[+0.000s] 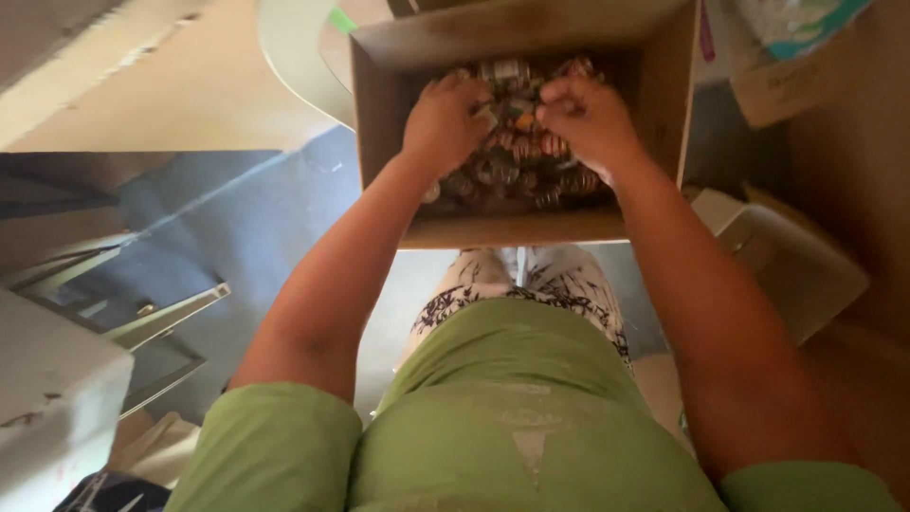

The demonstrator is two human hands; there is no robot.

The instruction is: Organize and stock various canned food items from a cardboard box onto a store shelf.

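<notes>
Cardboard box [379,114] holds both hands: left hand [444,121] and right hand [586,116] curl closed on small bottles [517,166], many more heaped beneath the fingers, none lifted out yet

Carrier: cardboard box [379,114], open top, brown walls.
Contents: heap of small metal-and-glass parts [517,156] lying directly on its bottom; kind unclear.
</notes>
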